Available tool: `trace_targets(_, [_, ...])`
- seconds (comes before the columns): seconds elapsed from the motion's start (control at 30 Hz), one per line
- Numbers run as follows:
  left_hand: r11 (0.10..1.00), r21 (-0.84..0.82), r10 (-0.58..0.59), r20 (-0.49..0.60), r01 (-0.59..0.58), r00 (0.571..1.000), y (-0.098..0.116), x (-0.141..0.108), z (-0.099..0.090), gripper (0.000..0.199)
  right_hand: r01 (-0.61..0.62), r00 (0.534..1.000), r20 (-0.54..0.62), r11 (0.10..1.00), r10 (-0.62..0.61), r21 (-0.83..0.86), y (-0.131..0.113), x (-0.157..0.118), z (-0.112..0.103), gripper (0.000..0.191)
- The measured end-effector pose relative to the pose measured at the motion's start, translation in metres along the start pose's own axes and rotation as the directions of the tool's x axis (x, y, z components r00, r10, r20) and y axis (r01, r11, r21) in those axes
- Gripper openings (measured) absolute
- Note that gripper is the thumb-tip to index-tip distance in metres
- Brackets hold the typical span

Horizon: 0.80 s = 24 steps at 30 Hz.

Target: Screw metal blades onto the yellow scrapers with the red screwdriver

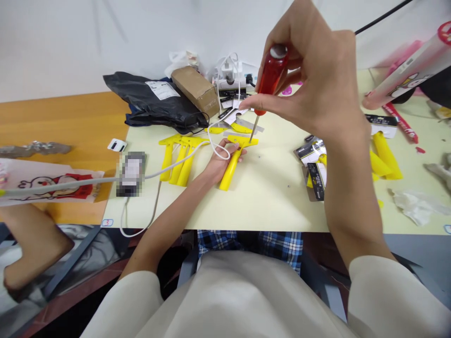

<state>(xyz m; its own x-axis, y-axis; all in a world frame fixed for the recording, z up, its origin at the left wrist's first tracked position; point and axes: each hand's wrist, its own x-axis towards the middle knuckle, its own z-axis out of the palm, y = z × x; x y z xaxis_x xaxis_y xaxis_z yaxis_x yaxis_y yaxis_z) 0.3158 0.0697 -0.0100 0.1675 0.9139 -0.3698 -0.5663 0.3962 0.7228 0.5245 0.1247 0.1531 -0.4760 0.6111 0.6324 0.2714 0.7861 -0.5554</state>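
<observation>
My right hand (299,80) is wrapped round the red handle of a screwdriver (270,77), its shaft pointing down. The screwdriver tip meets a screw near the right end of a yellow scraper-like tool (230,169). Around the head of that tool my left hand (225,157) is closed, holding it on the pale table. A white cable (183,162) loops over the left hand's fingers. Several yellow handles (181,162) lie just left of my left hand. Behind it rest flat yellow pieces with metal blades (243,128).
A black bag (155,101), a cardboard box (195,89) and a power strip (229,83) stand at the back. A phone (131,173) lies left. Packaged items (315,173) and yellow handles (386,155) lie right. Another person's arm (35,239) is at far left.
</observation>
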Motion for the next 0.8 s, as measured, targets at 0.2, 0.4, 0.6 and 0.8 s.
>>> trace_targets(0.2, [0.999, -0.001, 0.033, 0.027, -0.032, 0.999, -0.002, 0.002, -0.002, 0.048, 0.017, 0.995, 0.101, 0.973, 0.006, -0.231, -0.029, -0.006, -0.006, 0.019])
trace_targets(0.4, [0.999, -0.019, 0.037, 0.045, -0.036, 0.998, -0.005, 0.005, -0.008, 0.047, 0.036, 0.98, 0.199, 0.996, -0.018, -0.087, -0.027, -0.008, -0.01, 0.035])
trace_targets(0.6, [0.998, -0.003, 0.062, 0.081, -0.062, 0.995, -0.007, 0.007, -0.012, 0.048, 0.042, 0.99, 0.143, 0.974, -0.01, -0.223, -0.015, -0.005, -0.004, 0.047])
trace_targets(0.8, [0.999, 0.032, 0.039, 0.056, -0.041, 0.998, -0.004, 0.003, -0.006, 0.044, 0.002, 0.982, 0.188, 0.996, 0.015, -0.091, -0.02, -0.011, -0.015, 0.067])
